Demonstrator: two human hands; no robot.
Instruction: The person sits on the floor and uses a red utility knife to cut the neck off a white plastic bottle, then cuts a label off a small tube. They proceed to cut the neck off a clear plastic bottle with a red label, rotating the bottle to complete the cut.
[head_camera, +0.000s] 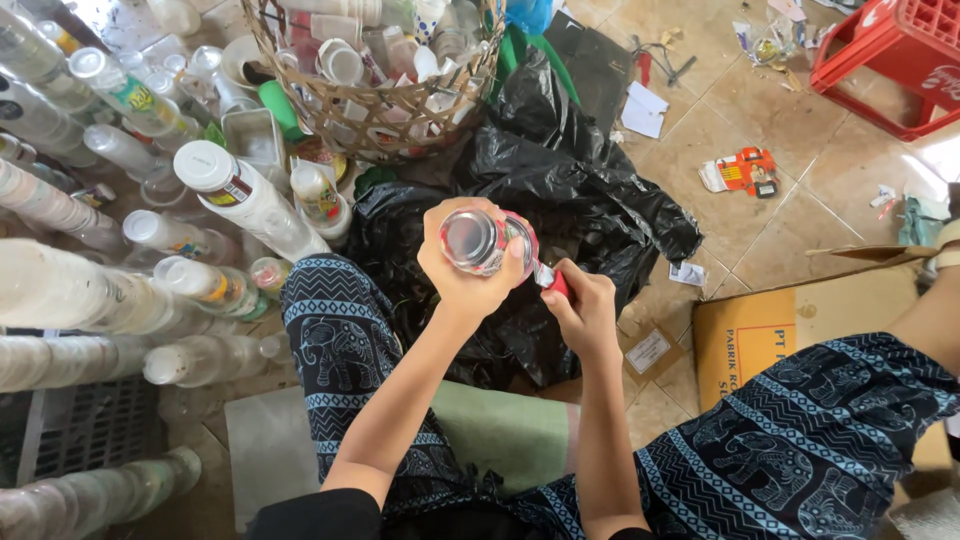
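Clear plastic makes up the small bottle (484, 241) held up over the lap, its silvery round end turned toward the camera and a red-and-white label wrapped round its side. The left hand (462, 272) grasps it from below, fingers curled round the body. The right hand (583, 308) is closed on a small red-handled cutter (553, 280), whose tip meets the label at the bottle's lower right side, where a strip of label looks to be lifting.

To do this peeling well, it seems wise to keep the blade shallow and angled away from the left thumb, to run it along the label rather than into the plastic, and to turn the bottle with the left hand instead of twisting the right wrist.

Just behind the hands lies a black plastic bag (560, 180), crumpled open on the tiled floor (800, 180). Beyond it stands a woven basket (380, 120) filled with cups and small containers. Along the floor's left edge lie rows of clear, stripped bottles (240, 195). Near the right edge sits a cardboard box (780, 330), and at the top right corner a red crate (900, 55).
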